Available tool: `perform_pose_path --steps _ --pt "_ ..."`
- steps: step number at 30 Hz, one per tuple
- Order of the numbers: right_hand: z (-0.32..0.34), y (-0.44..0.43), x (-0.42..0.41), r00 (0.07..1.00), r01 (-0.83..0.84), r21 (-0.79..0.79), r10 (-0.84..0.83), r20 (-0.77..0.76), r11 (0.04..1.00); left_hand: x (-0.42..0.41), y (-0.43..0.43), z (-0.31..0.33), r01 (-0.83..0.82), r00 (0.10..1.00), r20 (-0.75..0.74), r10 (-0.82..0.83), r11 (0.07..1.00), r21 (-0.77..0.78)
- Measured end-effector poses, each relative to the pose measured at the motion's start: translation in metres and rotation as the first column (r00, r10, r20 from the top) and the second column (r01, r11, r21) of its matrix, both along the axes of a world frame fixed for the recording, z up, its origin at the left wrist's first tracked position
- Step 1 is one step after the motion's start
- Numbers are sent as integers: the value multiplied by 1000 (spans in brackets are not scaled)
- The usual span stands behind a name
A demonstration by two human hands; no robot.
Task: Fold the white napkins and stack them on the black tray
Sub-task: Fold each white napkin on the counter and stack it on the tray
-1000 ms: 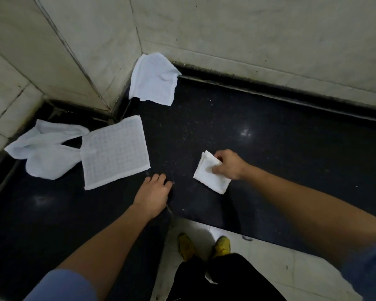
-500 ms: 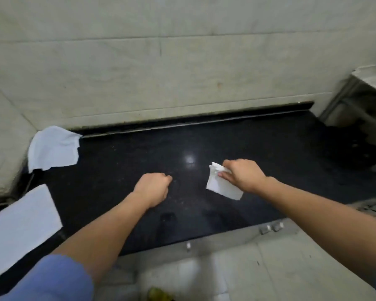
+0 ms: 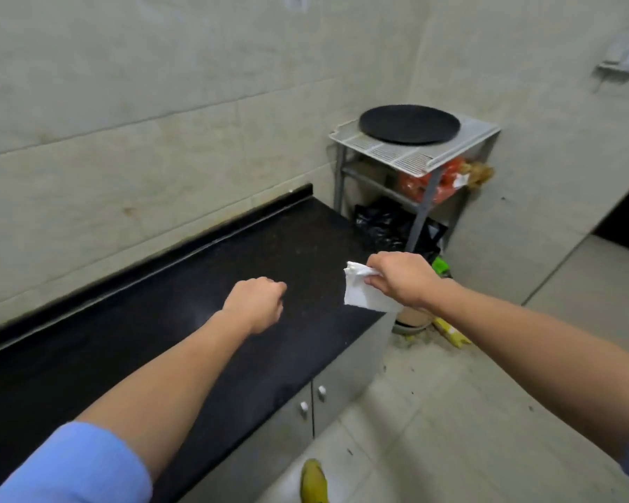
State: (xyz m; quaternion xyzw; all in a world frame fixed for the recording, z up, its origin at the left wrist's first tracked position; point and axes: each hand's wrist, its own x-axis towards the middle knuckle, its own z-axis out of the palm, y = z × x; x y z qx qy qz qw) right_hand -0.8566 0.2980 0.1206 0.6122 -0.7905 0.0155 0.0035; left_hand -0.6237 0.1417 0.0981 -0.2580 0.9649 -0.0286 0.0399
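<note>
Left hand [image 3: 256, 304] curled, empty — right hand [image 3: 402, 281] pinching napkin [image 3: 362, 299].

1 view: head-worn wide-angle camera at standing height, facing forward and down along worktop [image 3: 160, 321] toward its right end. Worktop near, lower left. Rack [image 3: 396, 154] with black tray [image 3: 409, 125] farther, upper right.

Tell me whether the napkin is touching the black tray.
Apart. The head view shows the right hand holding the napkin well short of the tray on the rack.
</note>
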Motion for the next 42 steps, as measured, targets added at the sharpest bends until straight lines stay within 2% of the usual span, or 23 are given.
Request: perform_pose_path --steps 12,21,26,29,32,36,42 --pt "52 11 -241 950 308 -17 -308 -43 951 -294 -51 20 294 951 -98 -293 956 -5" --pt "111 -25 -383 920 392 -110 -393 13 913 -441 -89 55 299 932 -219 -289 954 12" --pt "125 -66 -474 948 316 -124 -319 2 941 -510 -117 57 195 952 -239 -192 981 -13" --pt "128 -97 -528 973 231 -107 -232 8 967 -554 -133 59 86 959 -266 -94 996 -39" --pt "134 -130 -570 992 127 -99 -126 19 987 -594 -143 63 -32 960 -280 31 999 3" --pt "143 -176 -611 1000 -8 -70 9 16 998 -627 -150 66 -169 936 -302 179 984 62" --pt "135 -257 -645 987 -144 18 142 82 989 -648 -172 62 -299 909 -282 305 952 67"
